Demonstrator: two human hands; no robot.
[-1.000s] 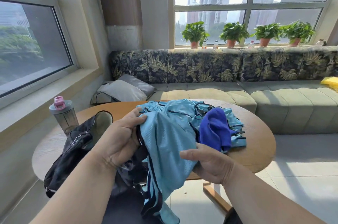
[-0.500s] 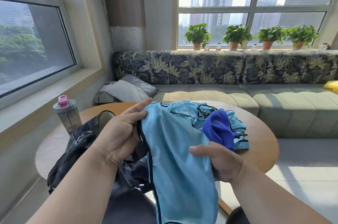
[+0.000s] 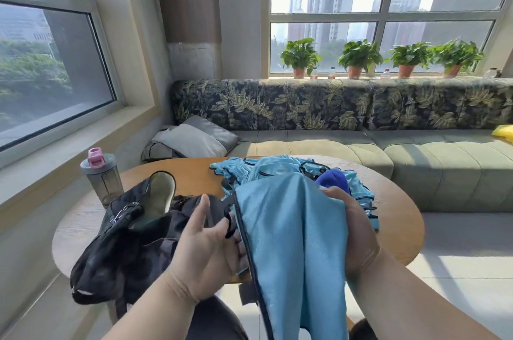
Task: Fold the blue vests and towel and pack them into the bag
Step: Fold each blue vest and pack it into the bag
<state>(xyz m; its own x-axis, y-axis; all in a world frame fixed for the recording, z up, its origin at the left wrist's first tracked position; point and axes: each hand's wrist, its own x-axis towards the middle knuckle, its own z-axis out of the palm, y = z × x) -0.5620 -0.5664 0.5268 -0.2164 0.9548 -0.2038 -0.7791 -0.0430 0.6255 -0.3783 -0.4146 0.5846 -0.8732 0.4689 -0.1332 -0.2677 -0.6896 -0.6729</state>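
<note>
A light blue vest (image 3: pixel 291 242) with dark trim hangs spread between my two hands over the near edge of the round wooden table (image 3: pixel 194 175). My left hand (image 3: pixel 211 245) is palm-up at the vest's left edge, its fingers hooked in the dark trim. My right hand (image 3: pixel 358 228) grips the vest's right edge from behind. More light blue vests (image 3: pixel 277 170) lie crumpled on the table beyond, with a dark blue towel (image 3: pixel 333 180) on top of them. The black bag (image 3: pixel 125 242) lies unzipped on the table to the left, next to my left hand.
A grey bottle with a pink lid (image 3: pixel 101 178) stands at the table's left edge by the window sill. A green sofa (image 3: pixel 416 156) with grey cushions (image 3: pixel 191 139) runs behind the table. Tiled floor (image 3: pixel 458 270) lies to the right.
My left hand has turned palm-up and slid lower along the vest's left edge. My right hand rose and shifted right, and the vest now hangs flatter between them.
</note>
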